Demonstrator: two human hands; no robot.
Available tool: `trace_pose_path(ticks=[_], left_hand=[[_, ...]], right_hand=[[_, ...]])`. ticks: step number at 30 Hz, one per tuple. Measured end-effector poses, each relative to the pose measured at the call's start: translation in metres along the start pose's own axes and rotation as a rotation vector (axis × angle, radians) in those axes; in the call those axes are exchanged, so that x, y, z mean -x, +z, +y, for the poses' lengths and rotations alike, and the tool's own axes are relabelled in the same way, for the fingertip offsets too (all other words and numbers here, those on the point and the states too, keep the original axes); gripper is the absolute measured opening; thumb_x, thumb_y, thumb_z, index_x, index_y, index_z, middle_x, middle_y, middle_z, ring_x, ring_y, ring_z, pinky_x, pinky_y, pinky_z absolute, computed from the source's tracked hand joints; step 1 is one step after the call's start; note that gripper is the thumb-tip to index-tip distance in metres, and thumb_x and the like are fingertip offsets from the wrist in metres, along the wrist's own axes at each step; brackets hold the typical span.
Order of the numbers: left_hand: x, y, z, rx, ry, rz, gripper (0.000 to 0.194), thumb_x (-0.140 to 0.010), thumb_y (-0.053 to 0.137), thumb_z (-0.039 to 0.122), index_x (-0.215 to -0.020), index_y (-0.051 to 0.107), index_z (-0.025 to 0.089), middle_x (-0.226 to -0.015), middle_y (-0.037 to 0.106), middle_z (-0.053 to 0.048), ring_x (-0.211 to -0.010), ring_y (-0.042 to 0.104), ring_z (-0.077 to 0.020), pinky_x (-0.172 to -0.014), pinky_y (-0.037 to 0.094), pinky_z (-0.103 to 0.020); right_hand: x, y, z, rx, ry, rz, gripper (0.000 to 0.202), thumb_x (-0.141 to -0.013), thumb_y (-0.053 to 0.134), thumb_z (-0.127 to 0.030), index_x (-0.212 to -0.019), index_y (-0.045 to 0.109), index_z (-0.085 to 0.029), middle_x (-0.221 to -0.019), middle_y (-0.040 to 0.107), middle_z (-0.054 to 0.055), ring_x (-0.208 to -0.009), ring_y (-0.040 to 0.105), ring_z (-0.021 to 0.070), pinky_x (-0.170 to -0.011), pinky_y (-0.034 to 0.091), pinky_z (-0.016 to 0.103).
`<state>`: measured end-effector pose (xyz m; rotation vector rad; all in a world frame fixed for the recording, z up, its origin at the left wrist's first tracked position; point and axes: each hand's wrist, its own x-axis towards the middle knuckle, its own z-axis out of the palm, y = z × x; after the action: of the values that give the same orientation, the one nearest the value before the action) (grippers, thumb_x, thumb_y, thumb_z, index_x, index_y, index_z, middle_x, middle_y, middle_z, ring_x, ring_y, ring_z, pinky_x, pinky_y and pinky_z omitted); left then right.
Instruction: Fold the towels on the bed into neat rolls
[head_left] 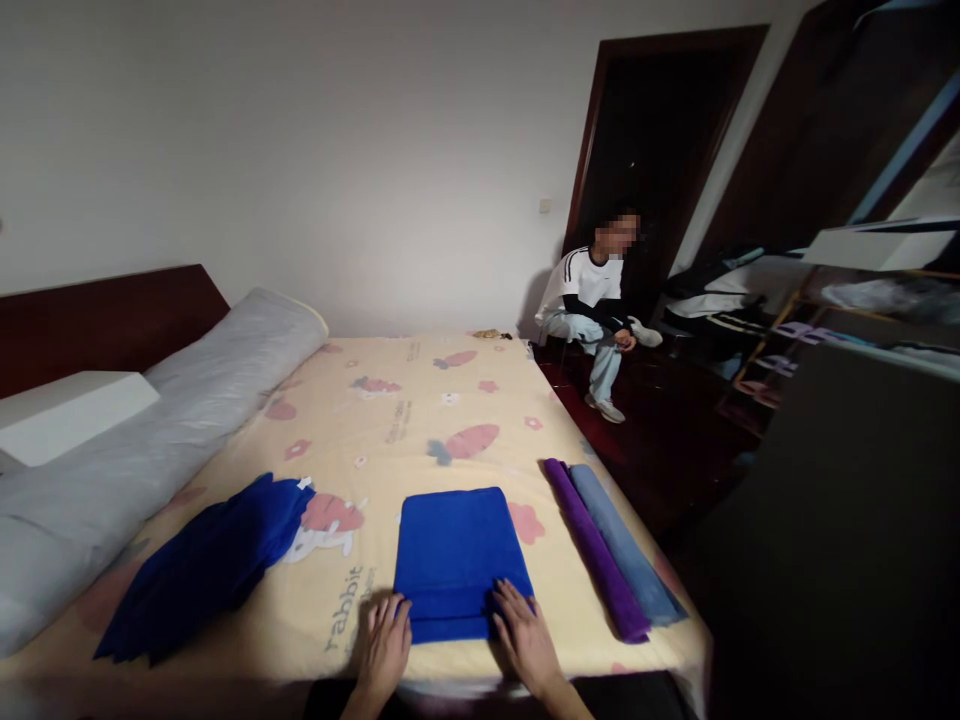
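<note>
A blue towel, folded into a flat rectangle, lies on the bed in front of me. A narrow folded strip runs along its near edge. My left hand rests at the towel's near left corner, its fingers stretched out against the edge. On the near right corner lies my right hand, palm down with the fingers apart. Right of the towel, a purple rolled towel and a grey-blue rolled towel lie side by side. Farther left is a crumpled dark blue towel.
The bed carries a yellow printed sheet. A long grey roll of bedding lies along the left, with a white box on it. A seated person is beyond the far right corner. A dark cabinet stands at the right.
</note>
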<state>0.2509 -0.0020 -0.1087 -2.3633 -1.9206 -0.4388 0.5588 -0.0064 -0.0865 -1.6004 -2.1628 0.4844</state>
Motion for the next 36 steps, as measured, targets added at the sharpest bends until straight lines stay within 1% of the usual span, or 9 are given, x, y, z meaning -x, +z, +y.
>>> trace_pose_path(ticks=[5, 9, 12, 17, 20, 23, 28, 32, 36], left_hand=[[-0.009, -0.004, 0.024, 0.069, 0.162, -0.041, 0.045, -0.092, 0.034, 0.017, -0.128, 0.06, 0.022, -0.131, 0.066, -0.005, -0.119, 0.061, -0.0159, -0.1, 0.052, -0.028], [-0.005, -0.005, 0.028, 0.104, 0.247, -0.023, 0.043, -0.095, 0.037, 0.027, -0.134, 0.055, 0.026, -0.138, 0.061, -0.002, -0.124, 0.058, -0.0154, -0.102, 0.051, -0.028], [-0.002, -0.007, 0.014, 0.09, 0.176, -0.024, 0.037, -0.094, 0.041, 0.032, -0.124, 0.062, 0.026, -0.131, 0.066, -0.003, -0.117, 0.063, -0.019, -0.098, 0.054, -0.034], [-0.002, -0.013, -0.011, 0.068, -0.025, 0.024, 0.033, -0.093, 0.039, 0.026, -0.103, 0.07, 0.025, -0.112, 0.073, -0.004, -0.107, 0.066, -0.0208, -0.095, 0.052, -0.039], [-0.003, -0.014, -0.012, 0.063, -0.064, 0.023, 0.033, -0.093, 0.038, 0.025, -0.099, 0.071, 0.024, -0.11, 0.073, -0.004, -0.106, 0.065, -0.0205, -0.095, 0.05, -0.039], [-0.004, -0.014, -0.006, 0.046, -0.099, 0.043, 0.033, -0.093, 0.038, 0.027, -0.097, 0.071, 0.024, -0.111, 0.072, -0.005, -0.107, 0.063, -0.0217, -0.096, 0.048, -0.04], [-0.01, -0.013, 0.014, 0.083, -0.03, 0.076, 0.035, -0.094, 0.036, 0.026, -0.103, 0.07, 0.026, -0.113, 0.072, -0.005, -0.106, 0.065, -0.0207, -0.096, 0.051, -0.039], [-0.011, -0.006, 0.04, 0.134, 0.161, 0.054, 0.039, -0.095, 0.033, 0.024, -0.114, 0.068, 0.026, -0.118, 0.072, -0.004, -0.109, 0.066, -0.0175, -0.095, 0.055, -0.033], [-0.006, 0.004, 0.049, 0.115, 0.282, 0.026, 0.04, -0.095, 0.036, 0.025, -0.128, 0.06, 0.028, -0.132, 0.066, -0.002, -0.118, 0.062, -0.0153, -0.099, 0.054, -0.029]], right_hand=[[-0.012, 0.0, -0.054, -0.158, -0.142, -0.249, 0.051, -0.101, 0.027, -0.05, -0.142, 0.047, -0.028, -0.153, 0.039, 0.006, -0.143, 0.033, 0.0236, -0.116, 0.026, 0.049], [-0.018, 0.008, -0.065, -0.151, -0.171, -0.329, 0.053, -0.099, 0.031, -0.052, -0.145, 0.043, -0.027, -0.153, 0.039, 0.008, -0.143, 0.033, 0.0248, -0.116, 0.024, 0.05], [-0.017, 0.009, -0.048, -0.094, -0.119, -0.268, 0.05, -0.099, 0.033, -0.051, -0.14, 0.05, -0.028, -0.15, 0.045, 0.007, -0.14, 0.038, 0.0257, -0.115, 0.026, 0.051], [-0.002, -0.005, 0.009, 0.025, 0.03, -0.069, 0.045, -0.1, 0.032, -0.044, -0.13, 0.06, -0.026, -0.146, 0.05, 0.009, -0.136, 0.044, 0.0264, -0.109, 0.034, 0.051], [0.008, -0.01, 0.038, 0.041, 0.075, -0.002, 0.044, -0.1, 0.033, -0.043, -0.129, 0.061, -0.024, -0.145, 0.051, 0.01, -0.134, 0.047, 0.0263, -0.106, 0.038, 0.051], [0.012, -0.009, 0.045, 0.039, 0.081, 0.053, 0.044, -0.1, 0.034, -0.044, -0.128, 0.061, -0.025, -0.144, 0.052, 0.009, -0.133, 0.048, 0.0265, -0.105, 0.04, 0.051], [0.006, -0.004, 0.009, -0.005, 0.016, 0.036, 0.044, -0.101, 0.032, -0.044, -0.134, 0.056, -0.028, -0.148, 0.048, 0.007, -0.137, 0.043, 0.0256, -0.109, 0.038, 0.05], [-0.005, 0.003, -0.036, -0.114, -0.133, -0.132, 0.044, -0.101, 0.031, -0.043, -0.14, 0.049, -0.033, -0.15, 0.045, 0.004, -0.139, 0.039, 0.0227, -0.114, 0.032, 0.047], [-0.017, 0.018, -0.06, -0.144, -0.173, -0.278, 0.047, -0.1, 0.033, -0.035, -0.144, 0.045, -0.026, -0.15, 0.044, 0.008, -0.14, 0.038, 0.0236, -0.116, 0.029, 0.047]])
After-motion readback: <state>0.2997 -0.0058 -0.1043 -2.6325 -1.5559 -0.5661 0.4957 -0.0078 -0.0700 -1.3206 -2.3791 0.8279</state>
